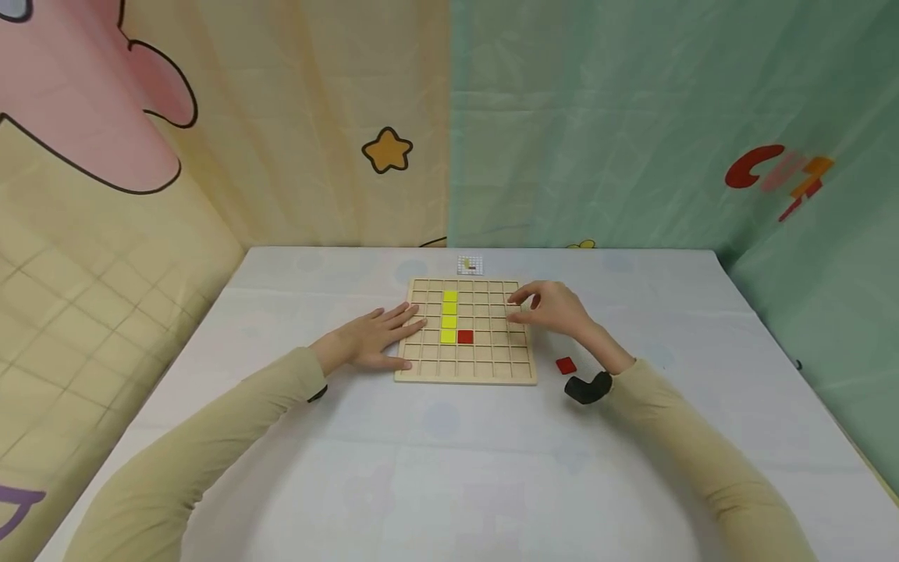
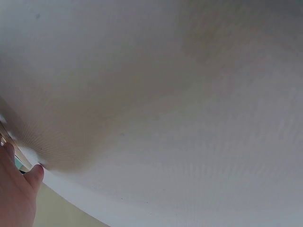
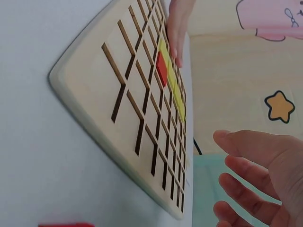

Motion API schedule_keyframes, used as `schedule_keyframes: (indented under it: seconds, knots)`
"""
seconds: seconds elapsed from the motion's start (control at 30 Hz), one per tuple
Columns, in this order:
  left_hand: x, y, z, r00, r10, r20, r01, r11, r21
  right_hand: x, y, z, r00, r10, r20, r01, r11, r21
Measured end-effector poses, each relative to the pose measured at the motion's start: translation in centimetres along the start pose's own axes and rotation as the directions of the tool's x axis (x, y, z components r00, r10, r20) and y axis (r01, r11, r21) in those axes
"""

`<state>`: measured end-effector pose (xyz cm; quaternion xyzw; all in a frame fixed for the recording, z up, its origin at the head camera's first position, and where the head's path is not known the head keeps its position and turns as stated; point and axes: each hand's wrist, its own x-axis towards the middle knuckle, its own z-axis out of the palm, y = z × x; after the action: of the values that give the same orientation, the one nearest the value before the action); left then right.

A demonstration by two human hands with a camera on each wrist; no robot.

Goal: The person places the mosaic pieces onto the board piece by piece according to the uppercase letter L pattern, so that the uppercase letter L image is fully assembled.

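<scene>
A wooden grid board (image 1: 492, 373) lies on the table, with a column of several yellow tiles (image 1: 449, 309) set in its cells. One red tile (image 1: 465, 336) sits in the cell right of the lowest yellow one. My left hand (image 1: 372, 337) rests with spread fingers on the board's left edge. Over the right edge is my right hand (image 1: 551, 306), thumb and fingertips apart with nothing between them, as the hand (image 3: 258, 177) in the right wrist view also shows. Another red tile (image 1: 566, 365) lies on the table just right of the board, below the right hand.
Beyond the board's far edge lies a small card (image 1: 470, 265) printed with a grid and coloured squares. A white cloth (image 1: 449, 468) covers the table. Printed curtains (image 1: 337, 117) hang behind and at the sides. Each wrist wears a black band mount (image 1: 588, 388).
</scene>
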<state>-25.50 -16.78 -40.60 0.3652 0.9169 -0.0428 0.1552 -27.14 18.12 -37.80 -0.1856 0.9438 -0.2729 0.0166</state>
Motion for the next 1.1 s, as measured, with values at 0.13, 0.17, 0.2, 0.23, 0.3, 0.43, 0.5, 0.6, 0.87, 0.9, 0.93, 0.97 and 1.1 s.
schedule_keyframes:
  seconds: [0.13,0.17,0.2,0.23,0.3,0.43,0.5,0.6,0.87,0.9,0.93,0.97,1.1]
  knots:
    - [0.0,-0.2,0.1,1.0,0.008,-0.008,-0.008,1.0,0.0,-0.9,1.5,-1.1,0.999,0.021,-0.027,-0.021,0.999,-0.025]
    - [0.0,-0.2,0.2,1.0,0.008,-0.008,-0.008,1.0,0.002,-1.1,1.8,-1.3,0.999,0.026,-0.03,-0.027,0.999,-0.028]
    - [0.0,-0.2,0.2,1.0,0.009,-0.01,-0.009,1.0,0.003,-1.3,2.2,-1.6,0.999,0.033,-0.034,-0.034,0.999,-0.031]
    - [0.0,-0.2,0.2,1.0,0.008,-0.009,-0.008,1.0,0.005,-1.5,2.6,-1.8,0.999,0.039,-0.037,-0.04,0.999,-0.031]
    - [0.0,-0.2,0.2,1.0,0.006,-0.008,-0.006,1.0,0.005,-2.0,3.3,-2.1,0.998,0.046,-0.045,-0.047,0.999,-0.027]
    - [0.1,-0.2,0.2,1.0,0.001,0.0,-0.001,1.0,0.003,-3.1,4.6,-2.6,0.996,0.042,-0.073,-0.043,0.999,-0.021]
    - [0.1,-0.2,0.2,1.0,-0.002,0.002,0.002,1.0,0.002,-3.7,5.2,-2.7,0.996,0.031,-0.085,-0.033,0.999,-0.022]
    - [0.1,-0.2,0.2,1.0,-0.01,0.006,0.01,1.0,0.001,-4.5,6.2,-2.7,0.996,0.002,-0.088,-0.005,1.0,-0.029]
    - [0.0,-0.3,0.4,1.0,0.004,-0.007,-0.004,1.0,-0.005,-6.2,8.3,-2.3,0.989,-0.147,-0.004,0.147,0.989,0.025]
    - [0.0,-0.3,0.4,1.0,0.005,-0.008,-0.005,1.0,-0.005,-6.3,8.5,-2.2,0.987,-0.159,0.009,0.158,0.987,0.035]
    - [0.0,-0.3,0.4,1.0,0.003,-0.007,-0.003,1.0,-0.004,-6.5,8.7,-2.1,0.986,-0.163,0.022,0.162,0.986,0.048]
    - [0.0,-0.3,0.4,1.0,0.004,-0.008,-0.004,1.0,-0.007,-6.6,8.9,-2.0,0.985,-0.168,0.034,0.166,0.984,0.058]
    - [0.0,-0.3,0.3,1.0,0.001,-0.001,-0.001,1.0,-0.01,-7.2,9.4,-1.6,0.981,-0.169,0.092,0.158,0.98,0.119]
